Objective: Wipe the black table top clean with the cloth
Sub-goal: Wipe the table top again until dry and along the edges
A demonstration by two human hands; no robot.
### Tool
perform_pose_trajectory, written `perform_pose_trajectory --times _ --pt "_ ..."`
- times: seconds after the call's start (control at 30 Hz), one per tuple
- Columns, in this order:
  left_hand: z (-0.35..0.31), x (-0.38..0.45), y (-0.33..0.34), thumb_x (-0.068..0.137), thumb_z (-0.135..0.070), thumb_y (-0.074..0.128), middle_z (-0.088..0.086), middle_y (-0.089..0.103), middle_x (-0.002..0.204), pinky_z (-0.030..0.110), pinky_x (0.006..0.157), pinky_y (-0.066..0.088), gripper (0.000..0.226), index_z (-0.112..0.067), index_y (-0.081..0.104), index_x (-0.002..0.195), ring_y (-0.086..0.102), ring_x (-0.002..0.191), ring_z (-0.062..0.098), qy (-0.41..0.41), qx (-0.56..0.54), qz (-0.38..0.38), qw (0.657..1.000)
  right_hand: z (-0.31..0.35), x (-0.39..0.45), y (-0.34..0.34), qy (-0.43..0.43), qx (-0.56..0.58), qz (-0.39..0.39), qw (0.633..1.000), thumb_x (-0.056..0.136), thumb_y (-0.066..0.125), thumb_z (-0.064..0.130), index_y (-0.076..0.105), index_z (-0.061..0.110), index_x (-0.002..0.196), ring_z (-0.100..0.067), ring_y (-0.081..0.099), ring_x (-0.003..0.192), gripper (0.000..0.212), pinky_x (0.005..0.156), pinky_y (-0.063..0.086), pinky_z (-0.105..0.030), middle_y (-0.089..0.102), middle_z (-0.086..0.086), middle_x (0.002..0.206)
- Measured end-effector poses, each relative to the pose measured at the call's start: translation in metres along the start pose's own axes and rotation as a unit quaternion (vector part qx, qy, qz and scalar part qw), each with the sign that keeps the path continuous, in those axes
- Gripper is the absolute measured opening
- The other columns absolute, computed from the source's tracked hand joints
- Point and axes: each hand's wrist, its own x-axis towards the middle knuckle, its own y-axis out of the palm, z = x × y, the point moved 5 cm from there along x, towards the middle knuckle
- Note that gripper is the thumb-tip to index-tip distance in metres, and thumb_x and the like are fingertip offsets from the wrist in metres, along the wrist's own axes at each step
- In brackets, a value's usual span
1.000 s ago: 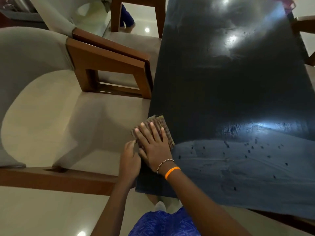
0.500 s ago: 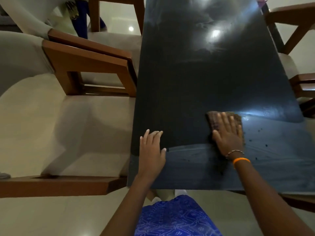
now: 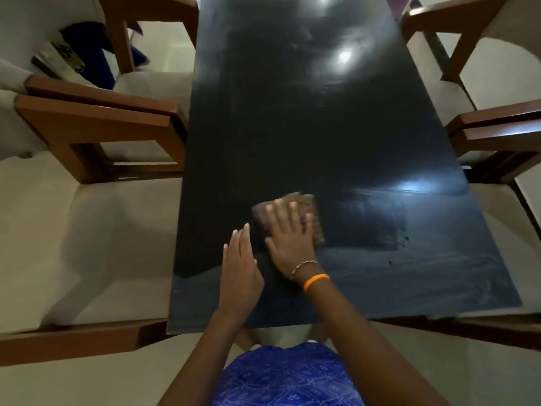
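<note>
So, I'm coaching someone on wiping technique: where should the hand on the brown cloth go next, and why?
Probably sweep the right hand, pressing flat on the brown folded cloth, rightward along the near part of the black glossy table top. A few small dark specks show near the right end of the wiped patch. The left hand rests flat beside it.

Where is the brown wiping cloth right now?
In the head view, the brown folded cloth lies on the black table top, near its front middle, pressed flat under the right hand, beside the left hand.
</note>
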Motion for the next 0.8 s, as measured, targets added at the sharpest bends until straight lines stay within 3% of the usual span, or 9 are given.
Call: perform_pose_trajectory --times 0.07,0.17,0.33,0.43,0.53,0.67,0.8 --pt "-0.012 -0.001 0.007 0.087 0.003 0.044 0.008 0.021 0.154 0.034 0.119 0.005 0.067 -0.011 0.017 0.146 0.01 0.145 0.016 -0.008 0.0 -0.016 1.0 0.01 -0.003 0.002 -0.093 0.011 0.01 0.996 0.084 0.022 0.043 0.016 0.027 0.148 -0.024 0.003 0.145 0.066 0.114 -0.005 -0.047 0.011 0.002 0.158" --pt "-0.038 -0.005 0.028 0.086 0.004 0.043 0.007 0.022 0.154 0.035 0.119 0.006 0.067 -0.01 0.017 0.146 0.011 0.145 0.016 -0.004 0.012 -0.008 1.0 -0.032 -0.002 -0.008 -0.117 0.011 -0.014 0.993 0.085 0.031 0.042 0.021 0.027 0.147 -0.022 0.01 0.145 0.064 0.114 -0.004 -0.043 0.017 0.004 0.157" --pt "-0.089 -0.007 0.075 0.091 -0.013 0.048 0.004 0.014 0.156 0.028 0.116 -0.002 0.069 -0.012 0.008 0.148 0.005 0.146 0.015 0.029 0.042 0.042 0.998 -0.159 0.002 -0.045 0.009 -0.022 -0.055 0.998 0.08 0.031 0.039 0.031 0.023 0.144 -0.028 0.026 0.141 0.066 0.113 0.008 -0.044 0.032 -0.001 0.152" --pt "-0.12 -0.006 0.103 0.092 -0.02 0.049 0.001 0.01 0.157 0.029 0.116 -0.005 0.072 -0.012 0.004 0.148 0.001 0.146 0.015 0.054 0.062 0.07 0.994 -0.247 -0.004 -0.07 0.094 -0.033 -0.055 0.993 0.08 0.02 0.043 0.025 0.024 0.146 -0.027 0.02 0.143 0.069 0.115 0.01 -0.046 0.025 0.0 0.154" --pt "-0.142 -0.004 0.123 0.092 -0.024 0.05 0.0 0.007 0.157 0.031 0.116 -0.007 0.075 -0.013 0.001 0.148 -0.002 0.146 0.015 0.069 0.082 0.084 0.991 -0.316 -0.01 -0.089 0.168 -0.036 -0.07 0.983 0.077 0.012 0.045 0.02 0.025 0.148 -0.024 0.012 0.145 0.073 0.115 0.003 -0.042 0.018 0.0 0.157" --pt "-0.153 0.0 0.133 0.092 -0.027 0.051 -0.001 0.004 0.158 0.031 0.115 -0.008 0.078 -0.015 -0.003 0.148 -0.004 0.146 0.015 0.059 0.093 0.085 0.99 -0.369 -0.012 -0.103 0.239 -0.018 -0.074 0.968 0.082 0.024 0.04 0.014 0.026 0.149 -0.023 0.006 0.146 0.068 0.116 0.001 -0.046 0.011 0.001 0.158" --pt "-0.148 0.004 0.132 0.091 -0.028 0.053 0.001 0.003 0.158 0.031 0.115 -0.007 0.083 -0.013 -0.005 0.148 -0.002 0.146 0.016 0.036 0.1 0.076 0.991 -0.363 -0.013 -0.102 0.297 0.01 -0.092 0.95 0.085 0.029 0.035 0.016 0.022 0.149 -0.028 0.006 0.145 0.067 0.115 0.003 -0.054 0.012 -0.004 0.158"
